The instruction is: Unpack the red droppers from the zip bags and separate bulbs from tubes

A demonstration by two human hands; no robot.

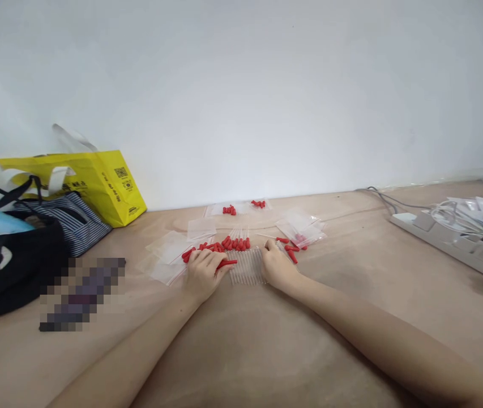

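My left hand (pixel 204 272) is closed on a red rubber dropper bulb (pixel 227 263), whose narrow end points right. Beside it, my right hand (pixel 278 265) is curled at the right end of a row of clear glass dropper tubes (pixel 245 269); its fingertips hide whatever is in them. Just beyond the row lie several droppers with red bulbs (pixel 236 243) fitted, their thin tubes pointing away. Loose red bulbs (pixel 211 247) lie behind my left hand, and a few more red bulbs (pixel 292 252) lie beside my right hand.
Clear zip bags (pixel 169 258) lie to the left, with more bags (pixel 303 226) at right. Farther back, a bag (pixel 241 208) carries red-bulbed droppers. A yellow bag (pixel 109 187) and dark bag (pixel 24 272) stand left. A power strip (pixel 440 241) with cables lies right.
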